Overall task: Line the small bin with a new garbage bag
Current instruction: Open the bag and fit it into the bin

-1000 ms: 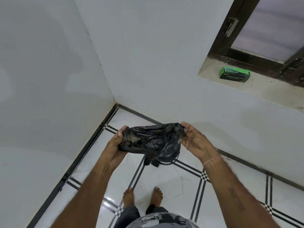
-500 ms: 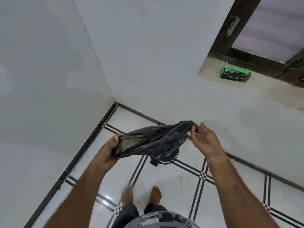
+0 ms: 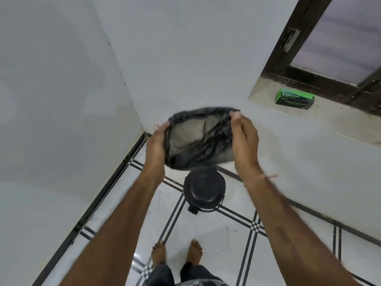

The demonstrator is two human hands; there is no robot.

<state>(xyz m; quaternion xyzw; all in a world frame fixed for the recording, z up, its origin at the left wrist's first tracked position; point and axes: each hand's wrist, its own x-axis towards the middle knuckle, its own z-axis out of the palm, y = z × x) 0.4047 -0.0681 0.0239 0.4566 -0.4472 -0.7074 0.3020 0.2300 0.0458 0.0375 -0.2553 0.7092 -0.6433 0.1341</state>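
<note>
— Where's the bag?
— My left hand (image 3: pixel 154 145) and right hand (image 3: pixel 245 141) each grip the rim of the garbage bag (image 3: pixel 198 139), holding it open above the small bin (image 3: pixel 204 188). The bin's lid looks shut, so I'd open it and keep the mouth wide.
— What's changed?
— Half a second ago the bag hung bunched, hiding the bin.

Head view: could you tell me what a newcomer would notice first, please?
The black garbage bag, stretched open at centre between the left hand and right hand. Just below it the small black bin stands on the tiled floor; a green box sits on the window ledge, upper right.
</note>
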